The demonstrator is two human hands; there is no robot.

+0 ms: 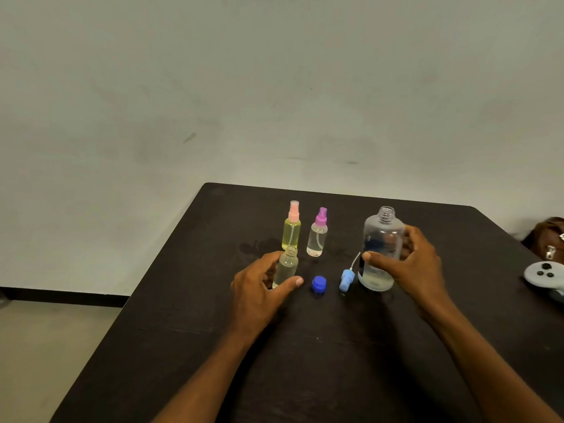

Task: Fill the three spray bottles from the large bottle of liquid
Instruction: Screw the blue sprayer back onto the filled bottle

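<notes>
Hands first: your left hand [259, 288] is curled round the open spray bottle [287, 267] just left of the frame's middle, with the thumb across the front near its base and the fingers behind it. That small bottle stands upright on the dark table [305, 361], its neck uncovered and pale liquid inside. Your right hand [418, 264] grips the large bottle [381, 248] to the right of centre, with the thumb on the near face and the fingers wrapped round the far side. The large bottle is upright with its threaded neck uncapped, and clear liquid fills the lower part; whether its base rests on the table or sits just above it, you cannot tell.

Between your two hands lie two loose pieces. A blue cap [319, 283] sits on the table near your left thumb, and a blue spray head [347, 279] lies on its side just beside the large bottle, its thin dip tube pointing up towards your right thumb.

Behind the open bottle, further up the frame, stand the yellow spray bottle [292, 230] with a pink sprayer fitted and, just to its right, the clear spray bottle [318, 236] with a purple sprayer fitted. Both are upright and hold liquid.

At the right edge of the frame a white controller [546, 276] rests on the table, with a brown bag [549, 236] above it.
</notes>
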